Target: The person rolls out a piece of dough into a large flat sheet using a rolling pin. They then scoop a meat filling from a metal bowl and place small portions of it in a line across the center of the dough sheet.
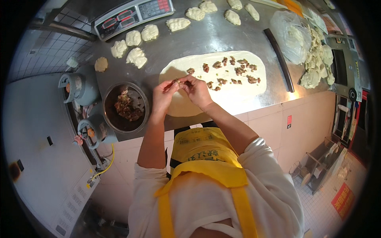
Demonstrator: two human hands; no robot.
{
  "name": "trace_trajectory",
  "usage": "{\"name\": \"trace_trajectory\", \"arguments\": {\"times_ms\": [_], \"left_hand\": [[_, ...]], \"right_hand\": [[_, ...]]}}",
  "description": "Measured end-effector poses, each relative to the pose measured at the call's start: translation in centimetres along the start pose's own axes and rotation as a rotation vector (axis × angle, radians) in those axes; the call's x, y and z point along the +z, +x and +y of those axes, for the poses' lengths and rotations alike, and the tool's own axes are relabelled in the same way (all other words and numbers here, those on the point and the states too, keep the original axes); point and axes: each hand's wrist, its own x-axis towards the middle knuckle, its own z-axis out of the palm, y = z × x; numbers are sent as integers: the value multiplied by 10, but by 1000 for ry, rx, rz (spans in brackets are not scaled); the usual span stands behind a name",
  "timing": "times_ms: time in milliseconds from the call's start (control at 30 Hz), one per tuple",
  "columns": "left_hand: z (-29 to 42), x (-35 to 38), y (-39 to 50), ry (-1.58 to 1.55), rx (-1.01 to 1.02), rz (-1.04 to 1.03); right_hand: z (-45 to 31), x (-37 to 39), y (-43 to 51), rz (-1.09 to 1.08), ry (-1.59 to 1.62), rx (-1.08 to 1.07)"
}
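A rolled-out sheet of dough (238, 101) lies flat on the steel worktop. Clumps of chopped meat filling (240, 70) dot its right and upper part. Above the sheet's left end, my left hand (163, 96) and my right hand (198, 91) meet at the fingertips. Pinched between them is a small piece of meat filling (177, 82), partly covered by the fingers. To the left of my left hand stands a steel bowl (104, 111) with more chopped meat mixture (128, 107) inside.
Lumps of dough (150, 32) sit along the worktop's far side (205, 38), near a digital scale (134, 17). Right of the sheet are a dark rod (279, 59), a plastic bag (290, 35) and piled dough (315, 65). Gas cylinders (86, 86) stand at the left edge.
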Motion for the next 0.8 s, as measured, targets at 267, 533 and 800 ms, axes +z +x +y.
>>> {"name": "trace_trajectory", "arguments": {"times_ms": [267, 533, 800], "left_hand": [[-5, 10, 7, 436, 86, 60], [-17, 8, 9, 252, 53, 100], [-16, 3, 10, -57, -28, 87]], "right_hand": [[-3, -4, 1, 39, -207, -124], [-3, -2, 4, -39, -328, -55], [-11, -3, 11, -91, -68, 137]]}}
